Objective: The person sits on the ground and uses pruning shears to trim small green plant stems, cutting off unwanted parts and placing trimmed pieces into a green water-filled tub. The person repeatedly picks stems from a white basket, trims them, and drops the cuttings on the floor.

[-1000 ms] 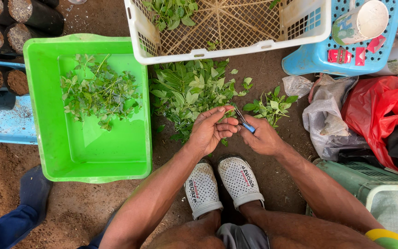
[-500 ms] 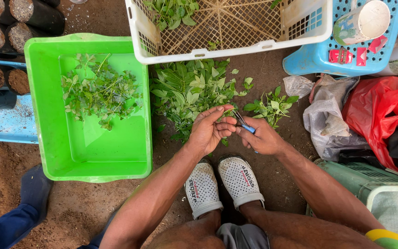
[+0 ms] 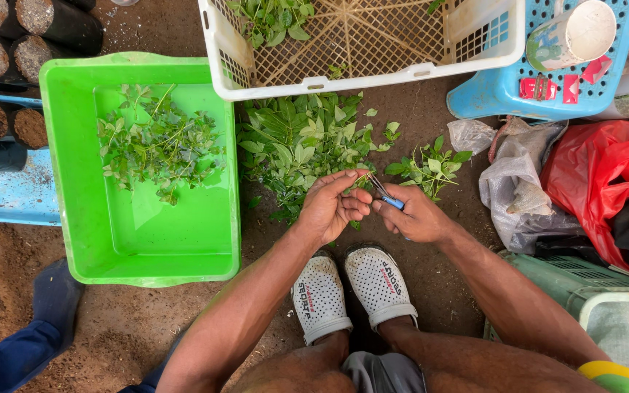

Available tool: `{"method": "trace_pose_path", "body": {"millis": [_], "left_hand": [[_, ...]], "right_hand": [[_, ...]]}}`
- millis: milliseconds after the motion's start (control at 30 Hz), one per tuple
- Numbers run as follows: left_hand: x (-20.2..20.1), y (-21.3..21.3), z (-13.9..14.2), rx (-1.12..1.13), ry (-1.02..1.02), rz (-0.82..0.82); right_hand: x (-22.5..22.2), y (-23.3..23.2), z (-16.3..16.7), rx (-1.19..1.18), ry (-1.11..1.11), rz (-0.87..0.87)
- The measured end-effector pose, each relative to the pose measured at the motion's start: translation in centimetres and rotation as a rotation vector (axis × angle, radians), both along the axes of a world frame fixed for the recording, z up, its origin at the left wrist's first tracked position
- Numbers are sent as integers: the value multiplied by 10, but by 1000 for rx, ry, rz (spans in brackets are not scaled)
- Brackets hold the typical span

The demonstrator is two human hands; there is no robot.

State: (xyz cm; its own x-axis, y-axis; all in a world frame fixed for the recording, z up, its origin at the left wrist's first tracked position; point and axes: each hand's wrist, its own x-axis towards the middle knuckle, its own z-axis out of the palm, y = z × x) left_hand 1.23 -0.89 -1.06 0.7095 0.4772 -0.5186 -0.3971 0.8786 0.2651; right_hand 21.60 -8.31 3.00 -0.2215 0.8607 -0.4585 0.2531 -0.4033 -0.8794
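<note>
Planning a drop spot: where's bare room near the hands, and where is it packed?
Free: lower half of the green tub; soil below the tub, left of the shoes. Crowded: leaf pile ahead of the left hand and right hand; bags at right.

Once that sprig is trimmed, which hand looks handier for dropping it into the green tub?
Probably the left hand. It pinches the sprig and lies on the side of the green tub. The right hand is farther off, its grip taken up by the small blue-handled cutter.

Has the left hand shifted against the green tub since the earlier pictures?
No. The left hand stays just right of the green tub, over the leaf pile.
</note>
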Motion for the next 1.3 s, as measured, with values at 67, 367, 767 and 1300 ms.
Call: {"method": "trace_pose_path", "body": {"millis": [67,367,767,1300], "left_hand": [[0,0,1,4,9,-6],[-2,1,-2,16,20,-35],[-14,5,-4,53,74,-127],[-122,50,47,16,94,868]], "right_hand": [[1,0,1,-4,10,0],[3,-1,3,-19,38,-2],[8,-7,-1,-74,123,42],[101,-15,-26,39,-737,-399]]}}
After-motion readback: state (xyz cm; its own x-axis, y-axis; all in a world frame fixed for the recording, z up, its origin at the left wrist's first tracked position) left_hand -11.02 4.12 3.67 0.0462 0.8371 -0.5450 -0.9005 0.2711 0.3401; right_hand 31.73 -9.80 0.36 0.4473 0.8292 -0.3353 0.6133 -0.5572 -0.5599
